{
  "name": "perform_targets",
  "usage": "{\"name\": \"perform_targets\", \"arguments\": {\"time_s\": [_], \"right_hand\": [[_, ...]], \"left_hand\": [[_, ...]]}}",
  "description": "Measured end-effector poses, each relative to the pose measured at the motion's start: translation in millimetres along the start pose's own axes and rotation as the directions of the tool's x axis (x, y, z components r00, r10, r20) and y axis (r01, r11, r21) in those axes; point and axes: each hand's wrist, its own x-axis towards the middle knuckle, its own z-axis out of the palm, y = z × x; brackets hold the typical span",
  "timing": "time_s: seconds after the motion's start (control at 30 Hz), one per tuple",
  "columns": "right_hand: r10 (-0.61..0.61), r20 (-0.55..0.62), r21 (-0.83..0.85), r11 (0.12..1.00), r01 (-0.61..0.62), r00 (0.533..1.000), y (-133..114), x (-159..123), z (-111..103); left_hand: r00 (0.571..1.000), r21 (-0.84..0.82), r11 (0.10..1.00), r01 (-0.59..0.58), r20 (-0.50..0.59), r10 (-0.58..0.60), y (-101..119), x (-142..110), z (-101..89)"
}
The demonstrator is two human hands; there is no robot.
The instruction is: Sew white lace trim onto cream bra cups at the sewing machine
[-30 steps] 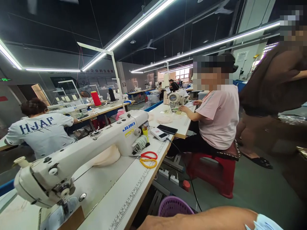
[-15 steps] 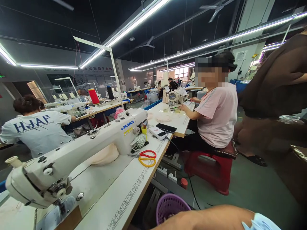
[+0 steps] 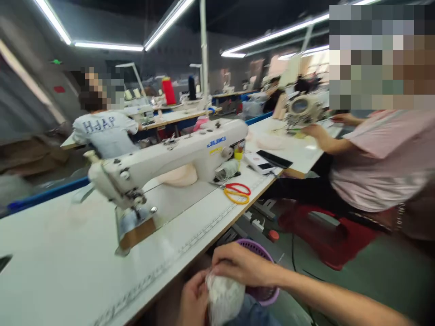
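While our left hand [image 3: 194,296] and right hand [image 3: 239,265] are pinching the near white bundle [image 3: 226,296], fingers closed, slackening may be dropping it.

Person's two bare hands, lower centre. The right forearm [image 3: 319,292] enters from the lower right corner, its wrist [image 3: 276,274] nearly straight; the right hand [image 3: 239,265] lies back uppermost, fingers bent downward. The left hand [image 3: 194,296], partly cut off below, has curled fingers [image 3: 199,280] near the right's.
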Motion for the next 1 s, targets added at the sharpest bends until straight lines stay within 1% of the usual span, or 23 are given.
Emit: {"name": "perform_targets", "arguments": {"time_s": [0.03, 0.07, 0.1, 0.13, 0.2, 0.27, 0.33, 0.5, 0.67, 0.73, 0.87, 0.93, 1.0], "right_hand": [[0.011, 0.008, 0.023, 1.000, -0.011, 1.000, 2, -1, 1], [0.018, 0.028, 0.049, 0.999, -0.020, 0.999, 4, -1, 2], [0.030, 0.042, 0.065, 0.997, -0.033, 0.999, 6, 1, 2], [0.046, 0.055, 0.061, 0.997, -0.049, 0.997, 7, 2, 3], [0.039, 0.095, 0.091, 0.995, -0.047, 0.995, 6, 3, 5], [0.024, 0.138, 0.130, 0.991, -0.042, 0.990, 2, 4, 8], [0.020, 0.155, 0.132, 0.990, -0.041, 0.988, -2, 4, 11], [0.053, 0.115, -0.029, 0.998, -0.050, 0.992, -1, 9, 19], [0.079, 0.100, -0.139, 0.988, -0.065, 0.992, -2, 14, 25], [0.071, 0.098, -0.157, 0.986, -0.056, 0.993, -4, 14, 27], [0.039, 0.092, -0.176, 0.984, -0.022, 0.995, -4, 14, 32], [0.031, 0.098, -0.191, 0.981, -0.012, 0.995, -2, 13, 35], [0.014, 0.104, -0.212, 0.977, 0.008, 0.994, 1, 14, 37]], "left_hand": [[1.000, -0.041, 0.999, -0.001, 0.011, 0.002, 0, -2, -2.3], [0.994, -0.090, 0.994, -0.060, 0.087, 0.068, 0, -4, -4.8], [0.983, -0.136, 0.987, -0.090, 0.148, 0.110, 0, -5, -7.2], [0.979, -0.181, 0.978, -0.107, 0.154, 0.136, 1, -5, -9.3], [0.976, -0.224, 0.968, -0.111, 0.158, 0.148, 2, -6, -12.4], [0.977, -0.233, 0.966, -0.110, 0.152, 0.148, 3, -9, -14.0], [0.976, -0.226, 0.968, -0.109, 0.161, 0.148, 4, -12, -15.2], [0.969, -0.208, 0.976, -0.069, 0.219, 0.115, 4, -18, -22.5], [0.976, -0.203, 0.979, -0.014, 0.212, 0.058, 0, -19, -31.3], [0.974, -0.217, 0.976, -0.030, 0.214, 0.078, 0, -21, -32.4], [0.963, -0.218, 0.969, -0.115, 0.213, 0.162, 2, -25, -29.7], [0.969, -0.216, 0.967, -0.135, 0.175, 0.175, 0, -26, -27.9], [0.979, -0.215, 0.968, -0.131, 0.126, 0.160, -2, -26, -27.5]]}}
